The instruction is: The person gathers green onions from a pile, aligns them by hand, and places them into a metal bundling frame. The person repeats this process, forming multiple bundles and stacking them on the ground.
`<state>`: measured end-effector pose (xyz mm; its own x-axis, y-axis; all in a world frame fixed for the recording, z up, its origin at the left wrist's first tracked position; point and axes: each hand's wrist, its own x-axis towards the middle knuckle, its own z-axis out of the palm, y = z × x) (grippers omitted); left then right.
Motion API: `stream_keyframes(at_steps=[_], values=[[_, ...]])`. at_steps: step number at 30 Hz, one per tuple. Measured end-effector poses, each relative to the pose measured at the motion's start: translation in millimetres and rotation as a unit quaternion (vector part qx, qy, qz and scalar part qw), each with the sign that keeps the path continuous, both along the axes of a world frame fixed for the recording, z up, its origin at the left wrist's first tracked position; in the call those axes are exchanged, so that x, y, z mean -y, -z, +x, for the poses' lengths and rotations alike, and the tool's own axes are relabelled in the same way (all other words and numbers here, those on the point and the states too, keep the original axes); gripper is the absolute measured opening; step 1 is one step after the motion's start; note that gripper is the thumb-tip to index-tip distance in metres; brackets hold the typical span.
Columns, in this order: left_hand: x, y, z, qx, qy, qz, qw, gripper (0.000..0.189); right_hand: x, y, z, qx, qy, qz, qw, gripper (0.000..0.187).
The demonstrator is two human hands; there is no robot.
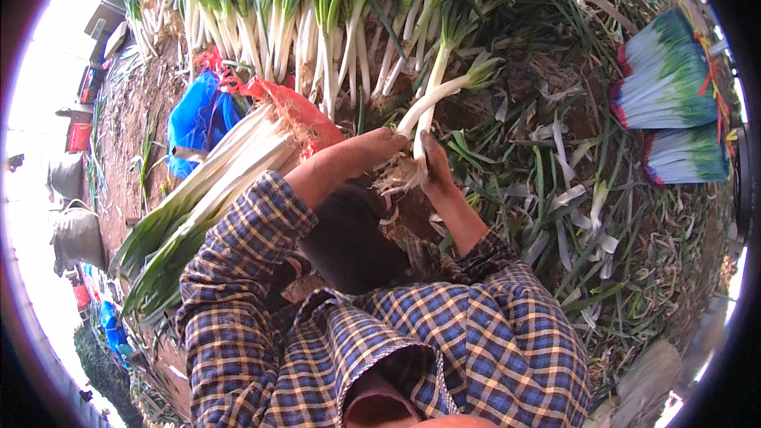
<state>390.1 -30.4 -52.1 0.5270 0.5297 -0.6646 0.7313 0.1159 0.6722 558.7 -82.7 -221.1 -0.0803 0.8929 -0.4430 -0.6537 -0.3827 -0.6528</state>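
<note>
In front of my body, both hands are on green onions with thick white stalks. My left hand [385, 144] grips the base of a bent green onion [437, 98] that points up to the right. My right hand [436, 165] is closed at the lower end of a straighter green onion [440, 62], which crosses behind the bent one. Tangled roots [397, 175] hang between the hands. Beside my left forearm lies a bundle of peeled white onions [232, 160], green leaves toward me. Its root end rests near a red plastic bag [300, 113].
A row of unpeeled green onions [285, 41] stands ahead. Blue netting or plastic [202, 119] lies at the left. Stripped leaves [553, 190] litter the soil on the right. Farther right are bundles printed or wrapped in blue, white and green [666, 89]. Grey sacks [77, 235] stand far left.
</note>
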Motion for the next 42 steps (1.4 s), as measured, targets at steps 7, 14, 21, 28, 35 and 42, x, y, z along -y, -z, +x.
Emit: stream_keyframes(at_steps=[7,14,21,28,35,42], values=[[76,24,4,0.132,-0.355,-0.107,0.919,0.031,22,-24,-30,-0.048,-0.019,-0.017,0.999,0.044],[119,63,16,0.142,-0.392,-0.04,0.908,0.034,72,-30,-28,-0.006,-0.063,0.006,0.998,0.046],[150,24,5,-0.009,-0.155,0.213,0.964,0.041,30,-44,0,0.014,-0.029,0.069,0.997,0.038],[227,-31,-53,0.084,-0.101,0.388,0.912,0.039,-11,-69,-2,-0.349,-0.083,-0.044,0.932,0.026],[256,-59,-84,0.131,-0.195,0.407,0.883,0.064,-15,-206,-45,-0.227,-0.159,0.246,0.929,0.049],[240,-60,-117,0.064,-0.347,0.47,0.809,0.088,-42,-348,-167,0.087,-0.206,0.456,0.862,0.054]])
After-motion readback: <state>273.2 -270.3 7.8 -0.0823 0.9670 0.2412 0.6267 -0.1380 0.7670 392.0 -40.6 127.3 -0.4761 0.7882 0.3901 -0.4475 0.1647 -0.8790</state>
